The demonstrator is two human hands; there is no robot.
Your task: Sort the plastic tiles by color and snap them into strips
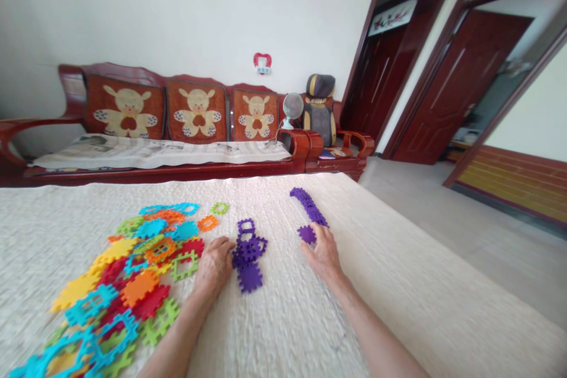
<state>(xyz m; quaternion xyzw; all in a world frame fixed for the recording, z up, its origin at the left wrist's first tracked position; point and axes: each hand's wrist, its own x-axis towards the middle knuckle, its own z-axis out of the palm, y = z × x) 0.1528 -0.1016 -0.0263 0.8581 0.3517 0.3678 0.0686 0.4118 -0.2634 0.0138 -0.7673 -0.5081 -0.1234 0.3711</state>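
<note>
My left hand [217, 263] rests on the table cover with its fingers curled in, against the left side of a small heap of purple interlocking tiles [250, 276]. Whatever its fingertips hold, if anything, is hidden. My right hand [326, 253] has a purple square tile [306, 234] between thumb and fingers. That hand is at the near end of a curved row of purple tiles [310, 207], standing close together. Both solid squares and open frames show in the purple heap, all with notched edges.
Left of my left arm spreads a large pile of notched tiles [137, 289] in blue, orange, yellow, red and green. A cream quilted cover [274, 331] lies over the table. Beyond its far edge stand a wooden sofa [301, 150] and a small fan [293, 107].
</note>
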